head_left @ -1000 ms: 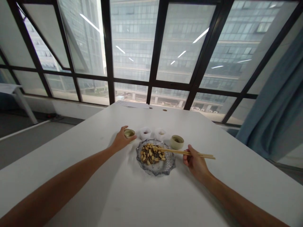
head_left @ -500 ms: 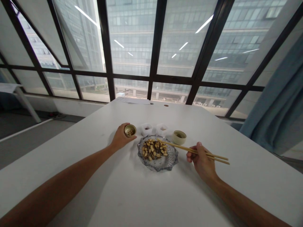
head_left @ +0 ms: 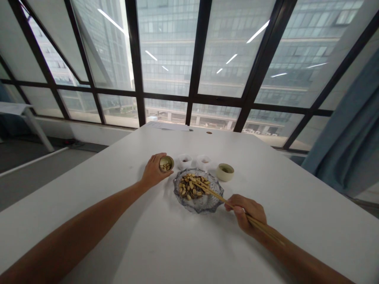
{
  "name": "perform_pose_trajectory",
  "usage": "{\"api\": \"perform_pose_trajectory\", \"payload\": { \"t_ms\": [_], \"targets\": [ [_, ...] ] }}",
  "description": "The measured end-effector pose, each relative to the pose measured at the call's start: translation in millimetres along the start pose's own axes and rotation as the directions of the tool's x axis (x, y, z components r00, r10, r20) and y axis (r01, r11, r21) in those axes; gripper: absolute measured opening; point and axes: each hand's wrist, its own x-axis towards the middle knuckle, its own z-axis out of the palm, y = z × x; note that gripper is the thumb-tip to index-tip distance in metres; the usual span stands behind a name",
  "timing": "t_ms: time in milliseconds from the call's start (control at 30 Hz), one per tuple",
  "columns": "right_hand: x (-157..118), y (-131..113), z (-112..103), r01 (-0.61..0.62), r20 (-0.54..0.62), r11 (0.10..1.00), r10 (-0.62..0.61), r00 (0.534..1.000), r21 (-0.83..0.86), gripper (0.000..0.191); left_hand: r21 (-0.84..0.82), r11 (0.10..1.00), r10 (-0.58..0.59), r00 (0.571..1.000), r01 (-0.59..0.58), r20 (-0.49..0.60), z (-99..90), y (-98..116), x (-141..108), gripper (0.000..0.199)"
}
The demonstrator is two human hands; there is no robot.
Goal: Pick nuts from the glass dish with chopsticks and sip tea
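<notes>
My left hand (head_left: 155, 172) is closed around a small olive-green cup (head_left: 166, 158), tilted toward me with a few nuts (head_left: 166, 167) at its bottom. In my right hand (head_left: 248, 212) is a pair of wooden chopsticks (head_left: 217, 195), which slant up and left. Their tips reach into a heap of mixed nuts and seeds (head_left: 189, 190); whether they pinch a piece is too small to tell. The heap lies in the left part of a clear glass dish (head_left: 211, 206) with a scalloped rim, between my hands.
Behind the glass dish stand two small white bowls (head_left: 184, 162) (head_left: 203, 162) with a little in each. A pale green cup (head_left: 225, 175) stands at the dish's right. Papers (head_left: 168, 126) lie on the white table (head_left: 142, 244) by its far edge, before the windows.
My right hand has come down toward me, turning the chopsticks steeper, and their tips have moved left and lower into the nuts. The left hand with its cup has shifted slightly right.
</notes>
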Motion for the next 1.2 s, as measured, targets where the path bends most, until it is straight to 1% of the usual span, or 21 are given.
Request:
{"api": "perform_pose_trajectory", "payload": {
  "t_ms": [100, 167, 200, 233, 267, 300, 333, 367, 400, 433, 467, 500, 533, 567, 700, 833, 967, 1000, 1033, 1100, 1200],
  "targets": [
    [-2, 1, 0, 0.012, 0.015, 1.0, -0.012, 1.0, 0.009, 0.023, 0.002, 1.0, 0.002, 1.0, -0.002, 0.003, 0.2, 0, 0, 0.071],
    [-4, 1, 0, -0.004, 0.022, 1.0, 0.004, 1.0, 0.015, 0.023, 0.005, 1.0, 0.002, 1.0, -0.002, 0.001, 0.5, 0, 0, 0.071],
    [-5, 1, 1, -0.044, 0.025, 0.999, 0.043, 0.999, 0.018, 0.026, 0.007, 1.0, 0.001, 1.0, -0.001, 0.0, 0.7, 0, 0, 0.071],
    [-6, 1, 2, -0.113, 0.015, 0.993, 0.113, 0.993, 0.023, 0.03, 0.008, 1.0, -0.003, 1.0, 0.003, 0.0, 0.9, 0, 1, 0.071],
    [-6, 1, 3, -0.213, -0.017, 0.976, 0.214, 0.977, 0.04, 0.034, 0.008, 1.0, -0.01, 1.0, 0.01, 0.003, 1.2, 0, 1, 0.071],
    [-6, 2, 4, -0.334, -0.068, 0.939, 0.339, 0.938, 0.082, 0.038, 0.007, 1.0, -0.022, 1.0, 0.022, 0.009, 1.5, 0, 1, 0.071],
    [-6, 4, 5, -0.452, -0.127, 0.879, 0.471, 0.873, 0.154, 0.041, 0.003, 0.999, -0.04, 0.999, 0.04, 0.017, 1.8, -1, 1, 0.07],
    [-6, 7, 6, -0.545, -0.177, 0.8, 0.592, 0.786, 0.252, 0.043, -0.001, 0.998, -0.065, 0.998, 0.065, 0.025, 2.0, -1, 1, 0.07],
    [-5, 9, 7, -0.598, -0.21, 0.715, 0.687, 0.695, 0.362, 0.045, -0.006, 0.995, -0.096, 0.995, 0.097, 0.032, 2.2, -1, 1, 0.069],
    [-4, 12, 8, -0.621, -0.219, 0.635, 0.759, 0.614, 0.46, 0.047, -0.013, 0.991, -0.133, 0.99, 0.133, 0.037, 2.3, -1, 1, 0.068],
    [-3, 15, 9, -0.625, -0.212, 0.568, 0.807, 0.551, 0.536, 0.048, -0.022, 0.985, -0.172, 0.984, 0.173, 0.043, 2.3, -1, 2, 0.068],
    [-3, 17, 9, -0.621, -0.203, 0.519, 0.837, 0.508, 0.587, 0.049, -0.032, 0.976, -0.214, 0.976, 0.216, 0.048, 2.1, -1, 2, 0.068],
    [-2, 19, 9, -0.616, -0.196, 0.487, 0.856, 0.479, 0.62, 0.05, -0.043, 0.965, -0.256, 0.965, 0.259, 0.056, 1.8, -1, 2, 0.068],
    [-1, 20, 9, -0.614, -0.189, 0.464, 0.868, 0.46, 0.638, 0.051, -0.054, 0.953, -0.296, 0.953, 0.299, 0.066, 1.2, 0, 2, 0.068],
    [0, 21, 8, -0.612, -0.172, 0.427, 0.886, 0.431, 0.666, 0.052, -0.087, 0.905, -0.408, 0.907, 0.417, 0.108, -1.7, 1, 4, 0.07],
    [1, 20, 9, -0.609, -0.175, 0.412, 0.895, 0.411, 0.677, 0.053, -0.095, 0.876, -0.459, 0.878, 0.473, 0.137, -2.8, 1, 5, 0.069],
    [2, 21, 10, -0.609, -0.173, 0.407, 0.897, 0.406, 0.681, 0.054, -0.086, 0.848, -0.503, 0.845, 0.523, 0.181, -0.4, -2, 4, 0.074],
    [2, 21, 9, -0.607, -0.174, 0.408, 0.897, 0.408, 0.682, 0.054, -0.082, 0.848, -0.504, 0.844, 0.524, 0.185, 0.1, -3, 4, 0.074],
    [3, 22, 8, -0.604, -0.176, 0.413, 0.894, 0.412, 0.682, 0.054, -0.077, 0.854, -0.496, 0.85, 0.514, 0.178, 0.4, -5, 5, 0.075],
    [6, 24, 5, -0.593, -0.191, 0.433, 0.884, 0.427, 0.679, 0.054, -0.046, 0.889, -0.446, 0.886, 0.455, 0.129, -0.1, -8, 11, 0.075],
    [10, 32, -3, -0.572, -0.247, 0.489, 0.859, 0.448, 0.659, 0.052, 0.049, 0.961, -0.275, 0.96, 0.272, 0.06, -1.3, -3, 30, 0.072]
  ]
}}
